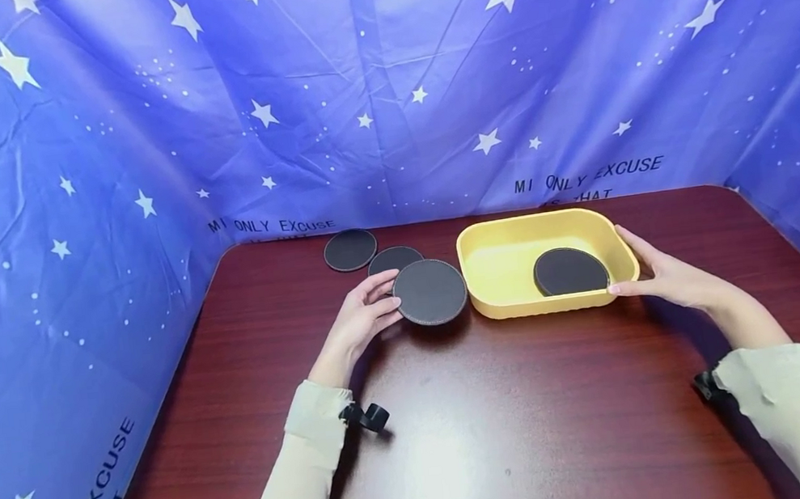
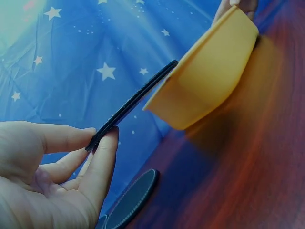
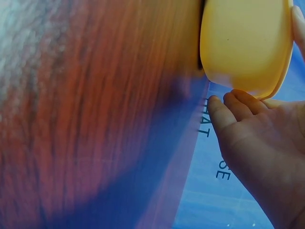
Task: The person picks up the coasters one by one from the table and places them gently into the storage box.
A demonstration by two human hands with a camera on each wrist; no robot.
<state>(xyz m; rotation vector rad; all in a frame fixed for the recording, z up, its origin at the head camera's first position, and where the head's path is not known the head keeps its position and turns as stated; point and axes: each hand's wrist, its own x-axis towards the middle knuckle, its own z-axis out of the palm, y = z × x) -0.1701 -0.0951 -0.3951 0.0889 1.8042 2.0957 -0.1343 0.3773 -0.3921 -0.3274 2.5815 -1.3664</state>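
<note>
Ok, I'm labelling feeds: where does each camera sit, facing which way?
Head: on the head, facing forward and down at the table; left hand, right hand and both sleeves show.
Left wrist: on that wrist, facing the black disc the left hand pinches and the yellow container beyond; right hand partly visible.
Right wrist: on that wrist, facing the yellow container's outside; right hand visible.
Head and left wrist share that black disc.

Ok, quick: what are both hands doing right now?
Left hand: closed, pinching a black disc by its edge.
Right hand: closed on the right end of the yellow bin.
</note>
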